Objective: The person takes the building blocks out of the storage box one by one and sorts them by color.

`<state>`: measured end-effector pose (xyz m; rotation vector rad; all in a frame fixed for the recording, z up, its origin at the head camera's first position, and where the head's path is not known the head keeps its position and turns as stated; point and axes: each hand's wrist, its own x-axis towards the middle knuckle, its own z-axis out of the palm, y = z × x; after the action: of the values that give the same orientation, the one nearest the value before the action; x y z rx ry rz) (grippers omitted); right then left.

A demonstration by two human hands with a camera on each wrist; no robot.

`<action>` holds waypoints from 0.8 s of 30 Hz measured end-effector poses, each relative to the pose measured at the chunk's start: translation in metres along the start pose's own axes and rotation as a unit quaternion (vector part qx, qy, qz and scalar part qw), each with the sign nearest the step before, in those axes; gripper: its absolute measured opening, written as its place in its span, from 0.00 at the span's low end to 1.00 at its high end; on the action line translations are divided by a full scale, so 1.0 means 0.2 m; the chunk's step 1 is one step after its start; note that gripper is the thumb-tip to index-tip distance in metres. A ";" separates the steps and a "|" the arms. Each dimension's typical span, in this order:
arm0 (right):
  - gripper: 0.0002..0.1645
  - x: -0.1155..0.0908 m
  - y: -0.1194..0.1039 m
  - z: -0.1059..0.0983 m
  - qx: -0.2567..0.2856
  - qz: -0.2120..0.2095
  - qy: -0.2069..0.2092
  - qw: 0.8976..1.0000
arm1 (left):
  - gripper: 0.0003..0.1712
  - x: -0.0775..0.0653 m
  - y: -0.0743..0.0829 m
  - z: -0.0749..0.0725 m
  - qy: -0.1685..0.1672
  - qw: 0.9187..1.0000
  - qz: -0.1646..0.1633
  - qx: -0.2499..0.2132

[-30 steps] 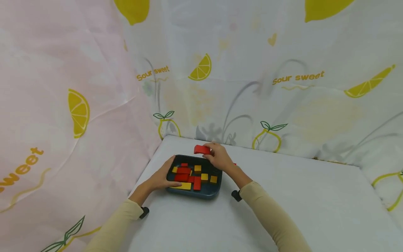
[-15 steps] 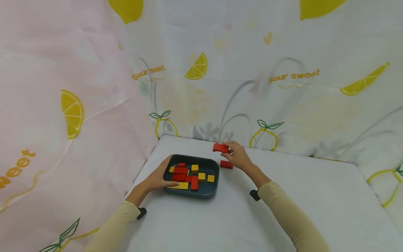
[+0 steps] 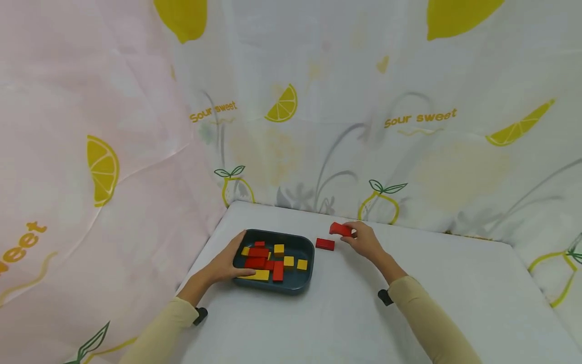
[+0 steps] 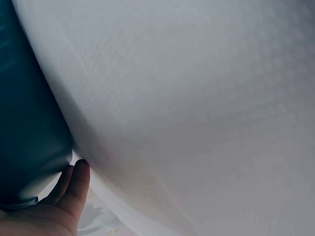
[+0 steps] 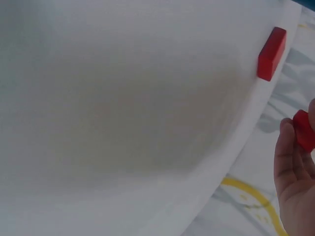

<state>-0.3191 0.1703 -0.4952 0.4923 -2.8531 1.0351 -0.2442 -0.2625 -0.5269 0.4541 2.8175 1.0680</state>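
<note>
My left hand (image 3: 222,264) grips the left end of a dark blue tray (image 3: 295,289), thumb over the rim and fingers along its outer side. In the left wrist view, fingertips (image 4: 81,164) lie against the tray's wall. Inside the tray lie several red and yellow blocks, among them a long yellow block (image 3: 261,275) by the thumb and an upright-lying red block (image 3: 278,271). My right hand (image 3: 367,242) pinches a red block (image 3: 340,229) between thumb and fingers, to the right of the tray. Another red block (image 3: 325,244) lies on the table just below and left of it.
The white-covered table (image 3: 436,303) stretches away to the right and front. A white curtain (image 3: 336,151) with lemon prints stands behind the table's back edge, and a pinkish one (image 3: 145,202) along its left side.
My right hand has carried its red block rightward from over the tray, past the red block on the table. My left hand keeps its grip on the tray.
</note>
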 end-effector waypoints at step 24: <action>0.25 -0.05 0.21 -0.02 0.028 0.078 -0.100 0.992 | 0.68 -0.01 0.00 -0.01 -0.002 1.000 0.011 -0.010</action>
<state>-0.3228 0.2063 -0.5198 0.4035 -3.0883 1.1539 -0.2426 -0.2632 -0.5257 0.4854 2.8023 1.0987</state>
